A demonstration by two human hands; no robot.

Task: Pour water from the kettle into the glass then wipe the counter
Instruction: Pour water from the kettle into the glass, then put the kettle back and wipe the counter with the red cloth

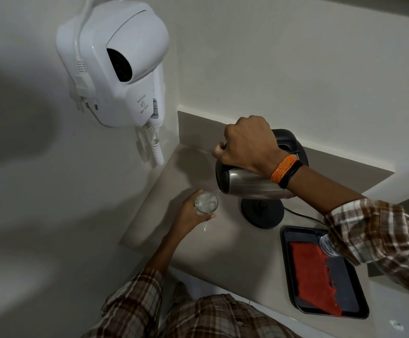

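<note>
My right hand (247, 145) grips the black handle of a steel kettle (247, 185), which is tilted with its spout down to the left. A thin stream of water runs from the spout into a clear glass (206, 203) standing on the beige counter (223, 245). My left hand (189, 215) is wrapped around the glass from the near side. The kettle's black round base (263, 213) stands empty just below the kettle. A red cloth (313, 276) lies in a black tray (354, 311) at the right.
A white wall-mounted hair dryer (115, 62) with a coiled cord hangs on the left wall above the counter corner. A second clear glass (328, 245) stands at the tray's far end, partly under my right sleeve. The base's black power cord (303, 215) runs right.
</note>
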